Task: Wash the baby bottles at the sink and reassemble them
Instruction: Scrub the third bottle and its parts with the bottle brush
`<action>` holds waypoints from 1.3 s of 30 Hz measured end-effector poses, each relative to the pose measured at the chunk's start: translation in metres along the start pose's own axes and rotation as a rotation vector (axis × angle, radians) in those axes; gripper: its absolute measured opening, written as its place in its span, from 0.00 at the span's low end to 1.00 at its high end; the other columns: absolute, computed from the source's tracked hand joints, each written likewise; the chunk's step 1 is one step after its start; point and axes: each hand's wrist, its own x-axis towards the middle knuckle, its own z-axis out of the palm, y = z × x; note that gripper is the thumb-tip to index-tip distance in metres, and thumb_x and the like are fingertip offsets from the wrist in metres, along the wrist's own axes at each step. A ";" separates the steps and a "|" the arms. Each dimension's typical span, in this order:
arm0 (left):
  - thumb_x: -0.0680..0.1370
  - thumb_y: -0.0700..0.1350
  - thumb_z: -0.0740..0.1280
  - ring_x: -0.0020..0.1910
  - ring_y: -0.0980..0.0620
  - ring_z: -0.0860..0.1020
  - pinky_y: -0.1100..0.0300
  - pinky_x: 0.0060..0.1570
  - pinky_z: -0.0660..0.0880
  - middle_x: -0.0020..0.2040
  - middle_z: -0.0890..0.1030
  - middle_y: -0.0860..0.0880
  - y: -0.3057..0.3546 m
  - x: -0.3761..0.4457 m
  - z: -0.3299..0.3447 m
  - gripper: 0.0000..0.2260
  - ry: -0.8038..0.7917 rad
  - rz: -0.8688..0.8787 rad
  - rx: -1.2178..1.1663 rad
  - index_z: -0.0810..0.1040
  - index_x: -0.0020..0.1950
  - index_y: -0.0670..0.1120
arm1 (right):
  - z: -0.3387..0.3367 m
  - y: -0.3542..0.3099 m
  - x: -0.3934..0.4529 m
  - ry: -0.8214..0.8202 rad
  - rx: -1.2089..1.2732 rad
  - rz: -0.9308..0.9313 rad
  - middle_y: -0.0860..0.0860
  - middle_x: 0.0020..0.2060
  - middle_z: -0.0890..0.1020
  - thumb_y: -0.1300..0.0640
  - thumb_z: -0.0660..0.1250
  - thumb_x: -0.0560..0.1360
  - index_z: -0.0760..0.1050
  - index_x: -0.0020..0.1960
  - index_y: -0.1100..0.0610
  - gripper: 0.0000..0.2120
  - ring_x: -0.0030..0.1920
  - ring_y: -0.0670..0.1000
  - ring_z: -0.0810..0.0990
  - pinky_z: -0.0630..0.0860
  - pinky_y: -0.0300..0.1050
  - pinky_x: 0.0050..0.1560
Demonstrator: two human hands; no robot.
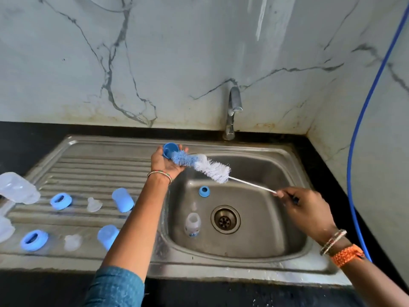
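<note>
The person is holding a small blue plastic cap [170, 150] in the left hand [167, 161], fingers curled around it, over the far left edge of the stainless steel sink basin [276, 220], apparently so that drips fall into the bowl and not onto the counter. The right hand [308, 210] is pinching the near end of the thin white wire handle of a blue-and-white bristle bottle brush [202, 166]; its blue tip is lying at the cap's open mouth, which suggests the cap is being scrubbed inside. Gripping the far end of the handle is giving the brush its reach across the basin. Inside the bowl, a small clear baby bottle [193, 224] is lying left of the round drain [225, 219], and a blue screw ring [204, 191] is sitting just beyond it, probably waiting for washing. On the ribbed draining board [95, 171] to the left, parts are lying in two rows, each with a blue ring [61, 200], a clear silicone teat [94, 204] and a pale blue cover [123, 200], likely sorted for reassembly. Clear bottle bodies [18, 188] are resting at the far left edge. The chrome tap [232, 111] is showing no running water.
</note>
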 end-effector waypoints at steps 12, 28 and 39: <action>0.75 0.44 0.68 0.41 0.48 0.75 0.58 0.40 0.73 0.44 0.74 0.43 -0.009 0.003 0.012 0.08 0.169 0.039 0.184 0.71 0.46 0.42 | 0.007 -0.019 0.010 0.548 -0.150 -0.240 0.55 0.33 0.82 0.66 0.68 0.68 0.83 0.41 0.59 0.07 0.35 0.61 0.81 0.76 0.50 0.35; 0.78 0.44 0.65 0.52 0.43 0.78 0.51 0.59 0.73 0.50 0.78 0.40 0.013 0.000 -0.005 0.07 -0.054 0.051 0.201 0.74 0.50 0.40 | -0.009 -0.022 0.022 -0.085 0.077 0.170 0.51 0.32 0.82 0.57 0.73 0.71 0.79 0.34 0.53 0.07 0.34 0.50 0.79 0.75 0.42 0.37; 0.81 0.42 0.59 0.53 0.40 0.76 0.45 0.67 0.66 0.52 0.77 0.37 0.010 0.004 -0.013 0.09 -0.073 0.063 0.122 0.72 0.55 0.37 | 0.002 -0.021 0.032 -0.512 0.519 0.350 0.47 0.19 0.70 0.59 0.64 0.78 0.78 0.33 0.57 0.16 0.17 0.44 0.62 0.59 0.32 0.22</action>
